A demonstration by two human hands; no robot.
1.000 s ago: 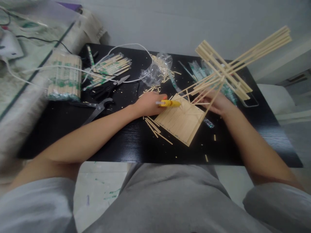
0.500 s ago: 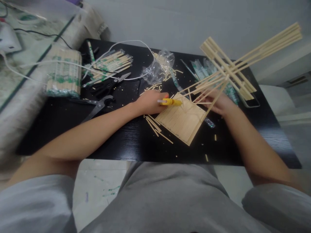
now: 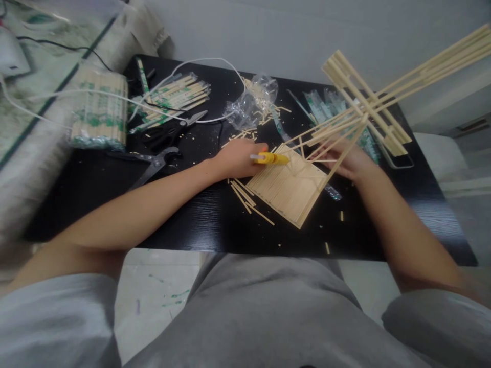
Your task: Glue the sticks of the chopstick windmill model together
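My left hand is closed around a small yellow hot glue gun. A pale glue stick juts from the gun's back end, and its front points right over the model. The windmill model is built from wooden chopsticks, with a flat slatted base, slanting struts and long crossed blades. It stands tilted on the black table. My right hand grips the model's struts from the right, its fingertips partly hidden behind the sticks. Several loose cut sticks lie by the base's left edge.
Scissors and metal cutters lie left. Behind are wrapped chopsticks, a full pack, and clear plastic with cut pieces. A white cord loops across the table. Empty wrappers and a phone lie right.
The view has shifted slightly. The long blades at the upper right sit a little further right and higher. Both hands keep their holds on the glue gun and the model.
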